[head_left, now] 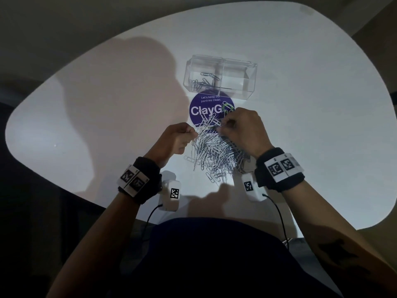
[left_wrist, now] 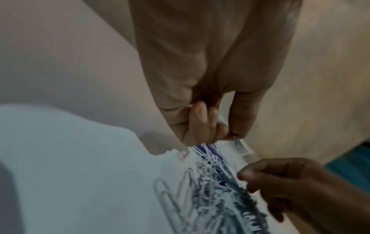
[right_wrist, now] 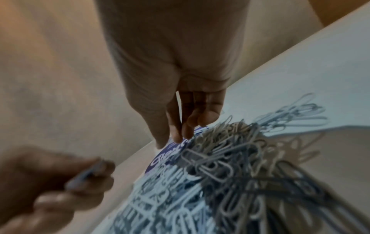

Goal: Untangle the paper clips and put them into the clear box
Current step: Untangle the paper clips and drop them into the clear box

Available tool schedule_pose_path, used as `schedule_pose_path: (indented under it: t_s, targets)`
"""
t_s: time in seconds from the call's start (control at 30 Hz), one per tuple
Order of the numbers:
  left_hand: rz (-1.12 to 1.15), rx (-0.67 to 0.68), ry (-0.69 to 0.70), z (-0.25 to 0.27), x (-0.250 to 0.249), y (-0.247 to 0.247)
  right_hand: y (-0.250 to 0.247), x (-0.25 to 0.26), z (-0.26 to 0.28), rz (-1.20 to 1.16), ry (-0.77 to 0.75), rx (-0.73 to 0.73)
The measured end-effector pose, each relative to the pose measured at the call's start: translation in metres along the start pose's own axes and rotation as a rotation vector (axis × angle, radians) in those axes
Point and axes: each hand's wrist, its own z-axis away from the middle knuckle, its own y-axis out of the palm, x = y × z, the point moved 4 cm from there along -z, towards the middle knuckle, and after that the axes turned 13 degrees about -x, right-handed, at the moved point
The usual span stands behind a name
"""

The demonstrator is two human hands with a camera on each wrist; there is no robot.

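Observation:
A tangled pile of silver paper clips (head_left: 214,151) lies on the white table (head_left: 311,125), in front of a purple round sticker (head_left: 204,104). Behind the sticker stands the clear box (head_left: 242,82), with several clips (head_left: 204,81) in its left compartment. My left hand (head_left: 192,133) is at the pile's left edge and pinches a paper clip (left_wrist: 236,140) between thumb and fingers (left_wrist: 202,121). My right hand (head_left: 223,126) is at the pile's far right, and its fingertips (right_wrist: 176,134) pinch clips at the top of the tangle (right_wrist: 230,150). The hands are a few centimetres apart.
The table's near edge runs close to my body. Both wrists wear black bands with white camera units (head_left: 171,195). Cables (head_left: 277,214) hang from the units toward my lap.

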Motion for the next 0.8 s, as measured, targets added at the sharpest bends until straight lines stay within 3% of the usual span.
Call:
schedule_pose_path:
  t_s: [0.13, 0.4, 0.57, 0.63, 0.73, 0.8]
  targets:
    - [0.098, -0.023, 0.001, 0.004, -0.008, 0.001, 0.01, 0.007, 0.001, 0.093, -0.011, 0.015]
    - [0.139, 0.032, 0.042, -0.004, -0.004, 0.009, 0.002, -0.016, 0.004, -0.172, 0.146, 0.051]
    - [0.029, -0.033, -0.058, -0.009, -0.017, 0.026, -0.008, -0.028, 0.009, -0.287, 0.254, 0.004]
    - [-0.164, -0.093, 0.026, -0.013, -0.023, 0.03, -0.012, -0.029, 0.01, -0.363, 0.344, 0.011]
    - [-0.609, -0.155, 0.321, -0.018, -0.03, 0.036, -0.012, -0.032, 0.01, -0.524, 0.51, -0.013]
    - [-0.747, -0.162, 0.455, -0.018, -0.032, 0.043, -0.01, -0.033, 0.009, -0.56, 0.543, -0.02]
